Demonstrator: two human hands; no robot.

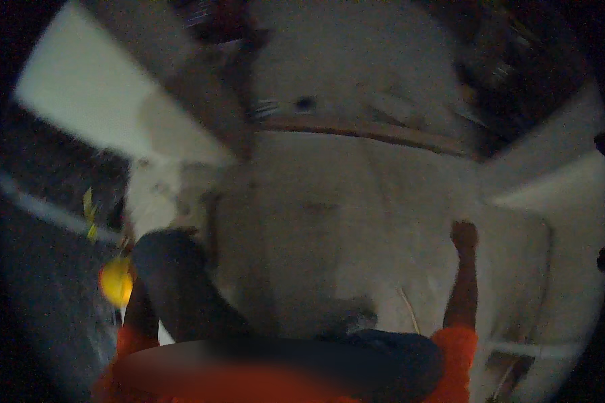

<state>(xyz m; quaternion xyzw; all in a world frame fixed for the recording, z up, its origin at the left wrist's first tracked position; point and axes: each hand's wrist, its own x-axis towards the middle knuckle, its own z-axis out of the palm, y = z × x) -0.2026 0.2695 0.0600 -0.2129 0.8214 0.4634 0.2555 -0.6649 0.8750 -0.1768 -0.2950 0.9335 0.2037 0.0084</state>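
Apparently the right hand [464, 236] is forming a fist, floor [370, 208] stretching beyond it; beside the left hand [128, 243], its grip unclear, a yellow thing [117, 282] is showing.

The right grip [464, 234] is right of both legs [181, 285].

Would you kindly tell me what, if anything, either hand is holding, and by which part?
Nothing shows in the right hand. Whether the left hand holds anything cannot be told: it is dark and blurred, near a yellow round object.
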